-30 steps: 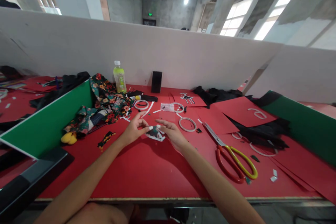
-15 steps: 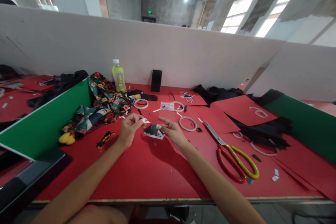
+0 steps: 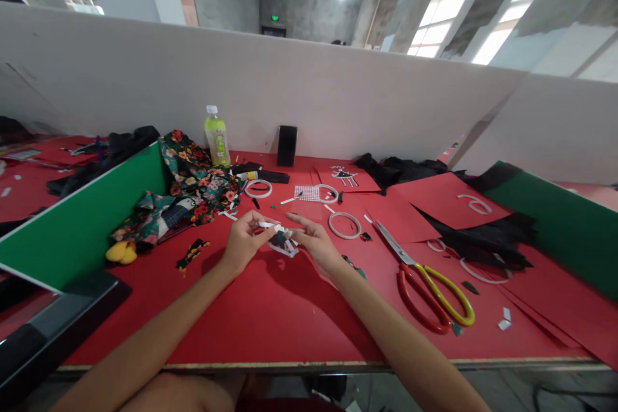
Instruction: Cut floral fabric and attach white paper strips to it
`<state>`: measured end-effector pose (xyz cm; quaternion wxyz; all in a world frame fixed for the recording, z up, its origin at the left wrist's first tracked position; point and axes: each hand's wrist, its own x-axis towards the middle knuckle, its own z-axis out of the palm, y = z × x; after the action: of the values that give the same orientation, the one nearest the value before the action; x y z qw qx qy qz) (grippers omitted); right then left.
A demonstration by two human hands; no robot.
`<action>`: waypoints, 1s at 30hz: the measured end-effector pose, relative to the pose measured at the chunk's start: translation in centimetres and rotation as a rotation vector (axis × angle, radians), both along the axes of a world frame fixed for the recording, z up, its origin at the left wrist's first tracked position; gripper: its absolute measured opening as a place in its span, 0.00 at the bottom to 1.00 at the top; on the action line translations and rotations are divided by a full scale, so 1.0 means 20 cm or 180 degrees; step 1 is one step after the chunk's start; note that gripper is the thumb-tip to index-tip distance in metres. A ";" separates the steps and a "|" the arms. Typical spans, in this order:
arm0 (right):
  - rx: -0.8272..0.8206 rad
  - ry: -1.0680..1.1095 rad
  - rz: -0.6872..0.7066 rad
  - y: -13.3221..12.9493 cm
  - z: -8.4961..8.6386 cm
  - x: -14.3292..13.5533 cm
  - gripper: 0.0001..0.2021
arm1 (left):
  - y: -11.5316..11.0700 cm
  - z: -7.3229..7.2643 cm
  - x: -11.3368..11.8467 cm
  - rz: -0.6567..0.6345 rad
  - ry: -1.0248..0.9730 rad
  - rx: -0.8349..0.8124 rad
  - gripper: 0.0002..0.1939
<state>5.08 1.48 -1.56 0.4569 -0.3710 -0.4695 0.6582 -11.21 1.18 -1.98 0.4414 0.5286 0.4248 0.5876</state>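
Near the table's centre, my left hand point(image 3: 244, 241) pinches a short white strip point(image 3: 266, 225) at the edge of a small dark piece with white edging point(image 3: 280, 241). My right hand point(image 3: 316, 244) holds that same piece from the other side, its thumb and fingers closed on it and the index finger stretched over it. The two hands almost touch. A small orange and black scrap point(image 3: 192, 255) lies left of my left hand. To the right of my right hand rest a white tape ring point(image 3: 344, 225) and a dark green scrap point(image 3: 355, 267).
Large scissors point(image 3: 425, 290) with red and yellow handles lie at the right. Floral cloth point(image 3: 197, 183), a green bottle point(image 3: 217, 136) and a phone point(image 3: 287, 146) stand or lie at the back. Green dividers point(image 3: 91, 219) flank the table; red sheets point(image 3: 449, 203) and black cloth are at right.
My left hand has moved right with the white strip, which now meets the dark piece. My right hand has shifted slightly, and more of the green scrap beside it shows.
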 end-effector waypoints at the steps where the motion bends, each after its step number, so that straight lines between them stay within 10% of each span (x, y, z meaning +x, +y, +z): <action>1: -0.0001 0.0006 -0.0002 0.00 0.00 0.00 0.31 | 0.00 0.00 0.00 0.0013 0.0021 0.0026 0.16; 30: 0.0001 0.0207 -0.0087 -0.01 0.00 0.00 0.23 | -0.01 -0.02 0.01 0.0250 0.0240 0.0286 0.14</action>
<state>5.07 1.35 -1.48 0.4809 -0.3557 -0.4494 0.6635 -10.92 0.88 -2.34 0.3775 0.5525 0.4348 0.6026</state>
